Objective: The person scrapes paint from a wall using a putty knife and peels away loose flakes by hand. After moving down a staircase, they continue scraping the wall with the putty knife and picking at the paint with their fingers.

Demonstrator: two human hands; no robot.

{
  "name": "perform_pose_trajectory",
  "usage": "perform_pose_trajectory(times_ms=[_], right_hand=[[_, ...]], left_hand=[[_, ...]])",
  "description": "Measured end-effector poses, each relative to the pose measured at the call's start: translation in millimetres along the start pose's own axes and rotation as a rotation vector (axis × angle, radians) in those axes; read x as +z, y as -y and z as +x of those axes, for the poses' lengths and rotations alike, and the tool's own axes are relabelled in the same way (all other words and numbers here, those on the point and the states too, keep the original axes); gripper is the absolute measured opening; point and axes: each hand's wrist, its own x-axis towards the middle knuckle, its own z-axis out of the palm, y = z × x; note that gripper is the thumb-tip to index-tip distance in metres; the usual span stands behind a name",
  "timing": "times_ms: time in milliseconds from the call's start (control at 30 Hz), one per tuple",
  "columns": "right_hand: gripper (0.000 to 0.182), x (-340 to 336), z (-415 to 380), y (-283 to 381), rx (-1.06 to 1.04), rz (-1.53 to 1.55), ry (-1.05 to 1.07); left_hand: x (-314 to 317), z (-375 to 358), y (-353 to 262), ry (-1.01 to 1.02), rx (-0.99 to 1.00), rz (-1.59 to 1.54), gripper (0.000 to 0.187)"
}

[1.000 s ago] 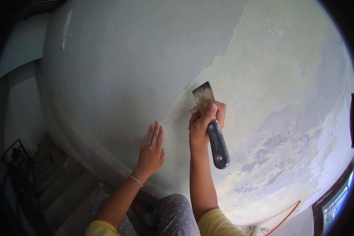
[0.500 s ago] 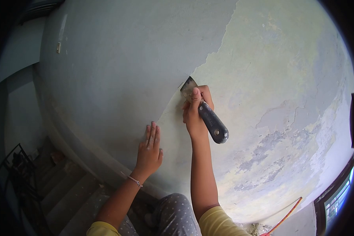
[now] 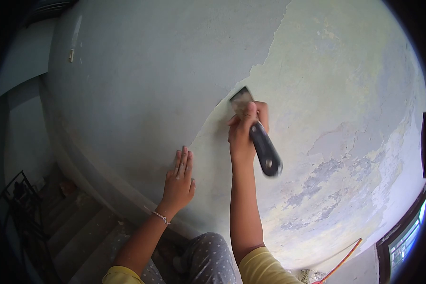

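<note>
Two hands are apart: your right hand point(image 3: 244, 137) is clamped on the scraper point(image 3: 258, 135), blade against the wall point(image 3: 142, 80); your left hand point(image 3: 179, 182) lies flat, fingers spread, lower left.

My scraper point(image 3: 258, 132) had a dark grey handle and a dull steel blade. The wall point(image 3: 142, 80) was grey-blue where painted, pale cream-green with bluish patches where bare. My sleeves point(image 3: 262, 270) were yellow, my trousers point(image 3: 210, 258) grey with white dots.

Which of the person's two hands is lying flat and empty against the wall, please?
The left hand, palm open on the wall; the right hand grips a scraper.
</note>
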Motion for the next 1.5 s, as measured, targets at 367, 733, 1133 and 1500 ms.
perform_pose_trajectory(times_ms=[367,733,1133,1500], right_hand=[[0.037,-1.4,7.6,-3.8,0.094,0.021,0.094],[0.037,-2.2,3.0,2.9,0.157,0.034,0.113],[0.055,-11.7,53.3,76.6,0.106,-0.323,0.12],[0.023,25.3,77.2,90.6,-0.317,0.032,-0.003]], left_hand=[[2.8,-2.3,1.7,-0.066,0.036,0.046,0.088],[-1.2,-2.7,-0.3,-0.007,0.027,-0.064,0.089],[1.6,-0.1,2.2,-0.018,0.015,-0.035,0.089],[-2.9,-2.0,4.6,-0.037,0.018,-0.005,0.088]])
